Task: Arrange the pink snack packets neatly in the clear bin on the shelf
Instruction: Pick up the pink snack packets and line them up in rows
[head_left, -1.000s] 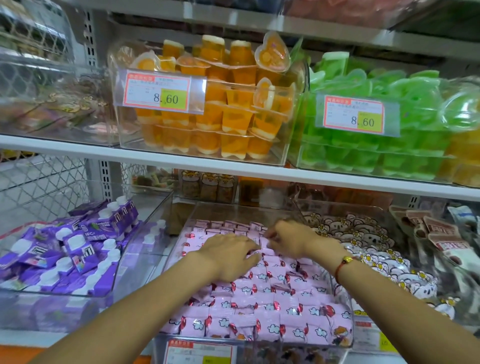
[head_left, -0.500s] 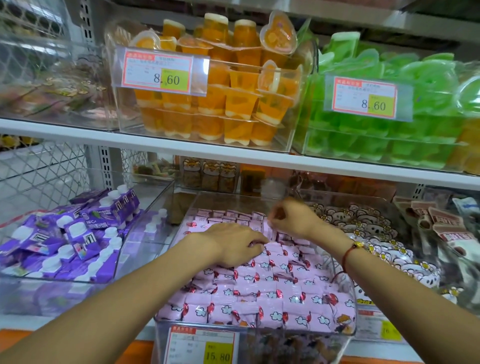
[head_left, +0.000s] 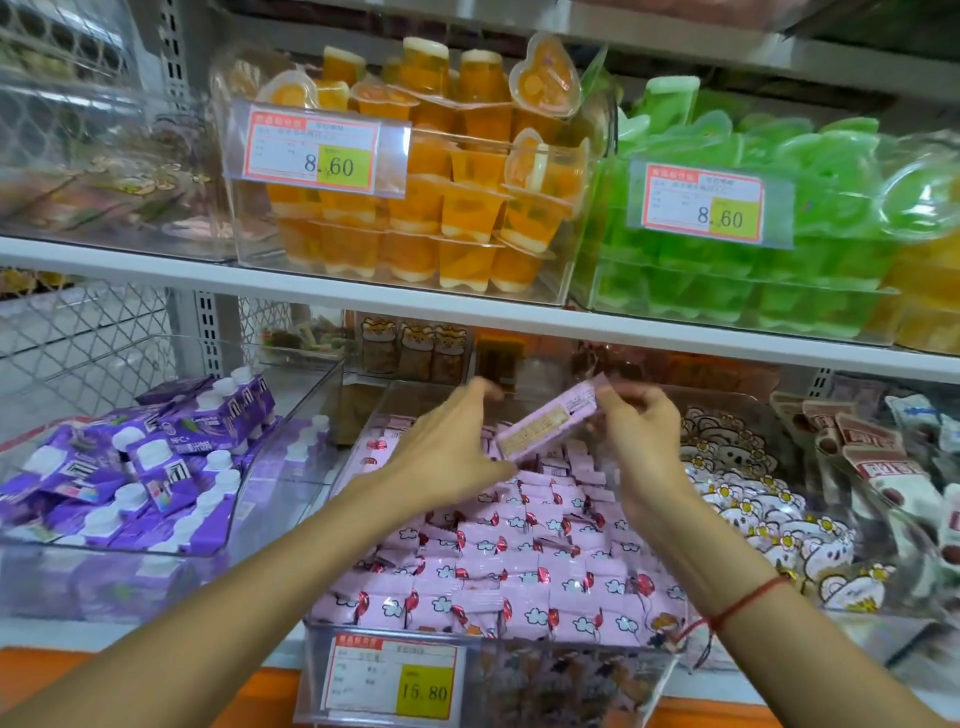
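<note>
A clear bin (head_left: 311, 675) on the lower shelf is filled with rows of pink snack packets (head_left: 519, 566) printed with clouds and red balloons. My right hand (head_left: 641, 441) pinches one pink packet (head_left: 550, 418) by its upper end and holds it tilted above the back of the bin, its printed back side facing me. My left hand (head_left: 447, 447) hovers beside the packet's lower end with fingers spread and relaxed, close to it; I cannot tell whether it touches.
A bin of purple drink cartons (head_left: 156, 467) stands to the left, a bin of white cartoon packets (head_left: 753, 509) to the right. The shelf above (head_left: 363, 296) carries orange jelly cups (head_left: 441, 197) and green jelly cups (head_left: 727, 234).
My right hand has lifted one pink packet up out of the back of the bin. My left hand came off the packets and rose beside it.
</note>
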